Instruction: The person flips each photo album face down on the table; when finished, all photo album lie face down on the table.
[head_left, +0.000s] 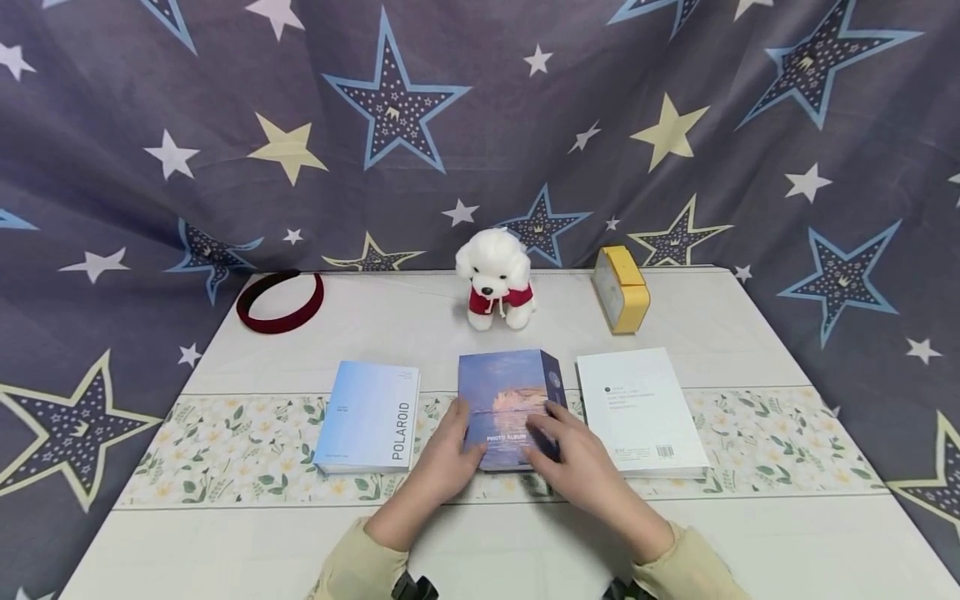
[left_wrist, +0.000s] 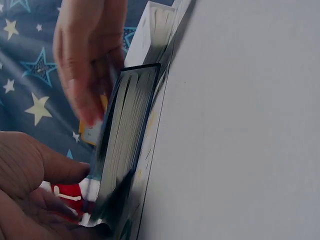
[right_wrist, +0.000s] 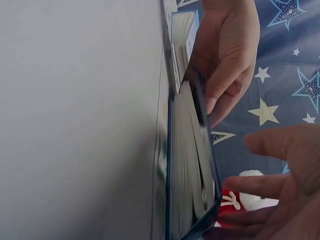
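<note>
Three book-like albums are counted on the table (head_left: 225, 550), laid in a row across its floral band (head_left: 217, 454). One plush dog (head_left: 495, 287) is seated by the middle of the far edge, one yellow box (head_left: 633, 292) is placed toward the far right corner, and one dark red hoop (head_left: 281, 323) is set at the far left corner.

"POLAROID" can be read along the right side of the blue album (head_left: 367, 417); "PHOTO ALBUM" is printed on the middle album (head_left: 495, 404), below a pictured cliff. Small print and a barcode are carried by the white album (head_left: 637, 408), the lines too small to be read.

Between the middle album's covers, a stack of pages is seen from the wrists. That album is flanked by two hands: its left edge is touched by the left hand (head_left: 447, 457), its right side by the right hand (head_left: 573, 458). Both are spread, thumbs held apart from fingers; how firmly it is pressed cannot be told.
</note>
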